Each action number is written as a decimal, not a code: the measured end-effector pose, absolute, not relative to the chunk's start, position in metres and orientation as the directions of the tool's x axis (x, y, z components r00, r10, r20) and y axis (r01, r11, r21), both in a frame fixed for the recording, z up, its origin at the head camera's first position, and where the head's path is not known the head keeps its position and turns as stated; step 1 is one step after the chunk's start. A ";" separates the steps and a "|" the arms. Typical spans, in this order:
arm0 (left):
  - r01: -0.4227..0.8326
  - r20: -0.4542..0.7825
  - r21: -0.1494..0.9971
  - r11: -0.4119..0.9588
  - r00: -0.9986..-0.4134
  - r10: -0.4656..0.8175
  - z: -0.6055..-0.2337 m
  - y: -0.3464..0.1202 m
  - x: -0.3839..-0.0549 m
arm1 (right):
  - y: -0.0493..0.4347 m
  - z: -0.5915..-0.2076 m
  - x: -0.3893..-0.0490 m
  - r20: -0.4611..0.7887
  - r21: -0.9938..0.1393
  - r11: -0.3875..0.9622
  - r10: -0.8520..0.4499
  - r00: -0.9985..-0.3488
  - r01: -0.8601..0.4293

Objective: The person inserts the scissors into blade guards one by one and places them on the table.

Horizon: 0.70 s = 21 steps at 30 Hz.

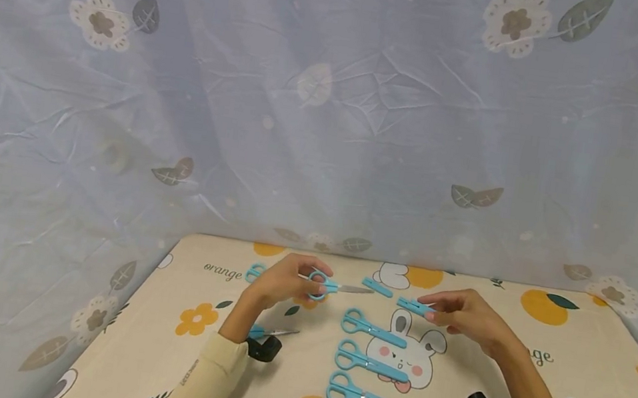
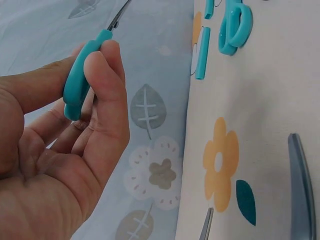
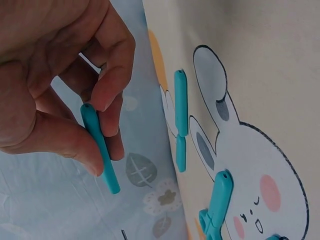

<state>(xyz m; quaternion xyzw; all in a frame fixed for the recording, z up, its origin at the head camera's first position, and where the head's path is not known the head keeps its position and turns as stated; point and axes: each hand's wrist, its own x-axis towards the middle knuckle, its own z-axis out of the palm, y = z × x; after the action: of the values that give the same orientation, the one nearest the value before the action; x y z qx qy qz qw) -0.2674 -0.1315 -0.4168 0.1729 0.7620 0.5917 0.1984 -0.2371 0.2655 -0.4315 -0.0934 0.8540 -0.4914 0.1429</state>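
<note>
My left hand (image 1: 287, 280) pinches a pair of light-blue scissors (image 2: 82, 75) by the finger loops. Its bare metal blades point right in the head view. Between thumb and fingers, my right hand (image 1: 469, 316) holds a slim blue scissors cover (image 3: 101, 150), raised off the table. Two more covers lie on the cloth: one lower cover (image 3: 181, 102) near the right hand and a farther cover (image 3: 181, 155). The scissors' tips and the held cover are apart.
Three covered scissors lie in a column: the top pair (image 1: 374, 328), middle pair (image 1: 373, 361) and bottom pair (image 1: 368, 397). Behind the left hand shows a scissors loop (image 1: 253, 272); uncovered scissors (image 1: 283, 333) lie by the left wrist. A patterned curtain (image 1: 328, 126) hangs behind the table.
</note>
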 end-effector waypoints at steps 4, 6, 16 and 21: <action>0.004 -0.113 0.975 0.223 -0.854 0.507 -0.415 -0.130 -0.268 | 0.264 -0.432 -0.238 -0.149 -0.874 0.485 -0.321 -0.935 -0.027; -0.001 -0.119 0.974 0.225 -0.853 0.509 -0.415 -0.130 -0.268 | 0.263 -0.433 -0.239 -0.155 -0.876 0.482 -0.326 -0.933 -0.023; -0.019 -0.141 0.969 0.246 -0.861 0.489 -0.416 -0.131 -0.265 | 0.260 -0.434 -0.236 -0.160 -0.889 0.458 -0.354 -0.922 -0.021; -0.010 -0.137 0.968 0.251 -0.858 0.494 -0.415 -0.130 -0.265 | 0.258 -0.434 -0.235 -0.151 -0.893 0.449 -0.367 -0.918 -0.032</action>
<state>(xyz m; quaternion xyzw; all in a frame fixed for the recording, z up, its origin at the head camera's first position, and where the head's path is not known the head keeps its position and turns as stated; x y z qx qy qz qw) -0.2653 -0.1296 -0.4153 0.1590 0.7615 0.5911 0.2133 -0.2351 0.2583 -0.4344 -0.1195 0.8353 -0.5110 0.1637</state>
